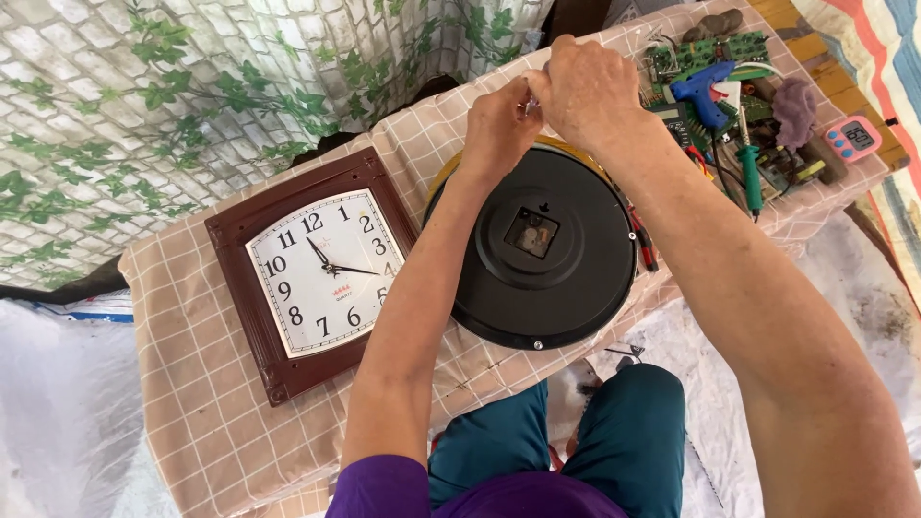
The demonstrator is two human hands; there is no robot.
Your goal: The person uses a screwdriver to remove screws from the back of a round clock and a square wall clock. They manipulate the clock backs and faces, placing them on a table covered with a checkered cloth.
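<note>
A round black clock (pixel 556 254) lies face down on the checked tablecloth (pixel 201 384), its square movement recess showing in the middle. My left hand (pixel 499 125) and my right hand (pixel 587 88) meet over the clock's far rim, fingertips pinched together on something small that I cannot make out. Both forearms reach across the clock's back. A square brown wall clock (pixel 312 270) with a white dial lies face up to the left.
At the far right of the table lie a blue glue gun (pixel 702 91), green circuit boards (pixel 715 50), a green-handled tool (pixel 750 177), a pink timer (pixel 854 137) and red-handled pliers (pixel 641 240). A leaf-patterned sheet (pixel 144 105) hangs behind.
</note>
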